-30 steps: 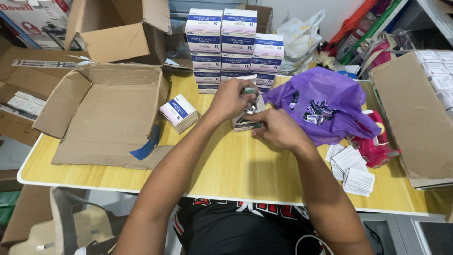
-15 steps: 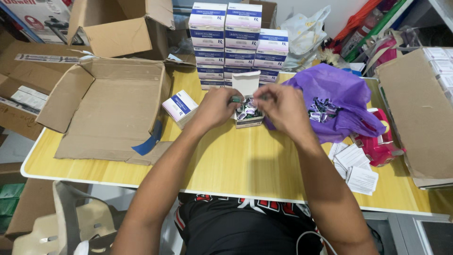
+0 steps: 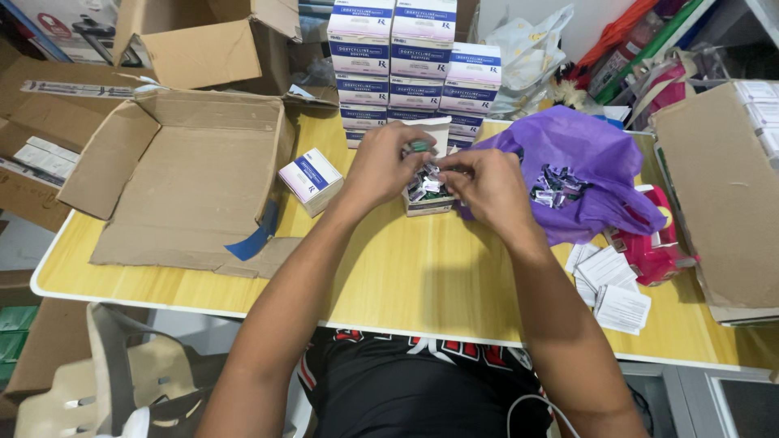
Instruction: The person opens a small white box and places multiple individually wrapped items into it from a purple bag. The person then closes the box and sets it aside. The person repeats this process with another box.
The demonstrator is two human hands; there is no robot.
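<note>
Desk (image 3: 422,276) surface is yellow wood grain, and on it we record the items by size. Flattened cardboard carton (image 3: 182,174) lies open at the left, with a strip of blue tape (image 3: 253,240) at its near flap. At the right edge we see another cardboard box (image 3: 722,195) standing with its side toward us. Behind the hands rises a stack of white and blue boxes (image 3: 414,69), several layers high. A purple plastic bag (image 3: 580,162) lies open just right of centre, small silver and purple packets showing at its mouth. A red pouch (image 3: 649,243) sits beside the bag, and folded paper leaflets (image 3: 613,284) lie near it on the desk. A single white and blue box (image 3: 311,180) rests tilted next to the carton.

Our left hand (image 3: 385,166) and right hand (image 3: 487,186) meet over a small open box (image 3: 428,191) at the centre of the desk, just in front of the stack. Both are closed around small packets (image 3: 423,182) at the top of that box; the left fingers also pinch something green, too small to identify.
</note>
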